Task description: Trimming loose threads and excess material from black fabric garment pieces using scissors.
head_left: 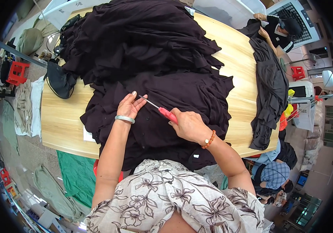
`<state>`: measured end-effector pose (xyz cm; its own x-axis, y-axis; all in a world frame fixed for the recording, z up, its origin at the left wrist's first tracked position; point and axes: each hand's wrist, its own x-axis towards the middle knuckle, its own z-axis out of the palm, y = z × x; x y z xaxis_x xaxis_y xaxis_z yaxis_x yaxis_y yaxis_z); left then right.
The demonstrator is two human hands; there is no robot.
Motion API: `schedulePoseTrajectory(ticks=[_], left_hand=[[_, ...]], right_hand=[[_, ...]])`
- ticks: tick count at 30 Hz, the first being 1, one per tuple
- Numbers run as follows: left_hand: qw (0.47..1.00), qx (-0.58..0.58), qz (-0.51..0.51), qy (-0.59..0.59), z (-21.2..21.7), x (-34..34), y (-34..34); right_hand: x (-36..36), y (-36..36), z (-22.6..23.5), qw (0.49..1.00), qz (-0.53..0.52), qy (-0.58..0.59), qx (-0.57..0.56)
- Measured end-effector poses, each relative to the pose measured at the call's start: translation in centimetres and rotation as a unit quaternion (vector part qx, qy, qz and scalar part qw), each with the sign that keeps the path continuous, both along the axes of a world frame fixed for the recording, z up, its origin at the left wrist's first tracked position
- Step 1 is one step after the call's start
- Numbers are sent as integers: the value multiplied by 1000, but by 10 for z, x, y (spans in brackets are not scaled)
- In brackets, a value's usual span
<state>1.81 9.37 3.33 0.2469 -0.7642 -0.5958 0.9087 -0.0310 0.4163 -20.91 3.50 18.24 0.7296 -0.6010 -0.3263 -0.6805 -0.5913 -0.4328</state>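
In my right hand is a red-handled tool with a thin metal shaft, much like a screwdriver. Its shaft points up and left, and the tip reaches the fingers of my left hand. That left hand is turned palm up with its fingers apart, and I see nothing gripped in it. Both hands are over a dark shirt with buttons down its front, lying on the table before me. Beyond it lies a large heap of dark garments.
The pale wooden table carries a black cap-like pouch at its left and a dark grey garment pile along its right edge. A co-worker handles dark cloth at the far right. A green sheet is on the floor, lower left.
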Motion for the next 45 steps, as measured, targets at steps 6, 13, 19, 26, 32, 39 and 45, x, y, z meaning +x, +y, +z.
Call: schedulePoseTrajectory(ticks=[6,13,19,26,32,39,45], left_hand=[[1000,-8,13,11,1,2,4],[982,-50,-160,88,30,0,24],[993,3,-108,41,20,-23,21],[996,3,-93,11,19,-30,21],[985,38,-131,-110,30,-25,22],[840,-201,-19,-503,165,-29,35],[809,-167,75,-558,217,-30,110]], right_hand=[[-11,2,8,997,-52,0,48],[-50,10,7,993,-101,-41,40],[-63,20,15,998,-47,-7,44],[-64,31,16,997,-19,67,34],[-65,27,11,997,-44,-8,62],[-77,44,-3,986,45,-73,145],[-86,34,-60,994,7,-86,-63]])
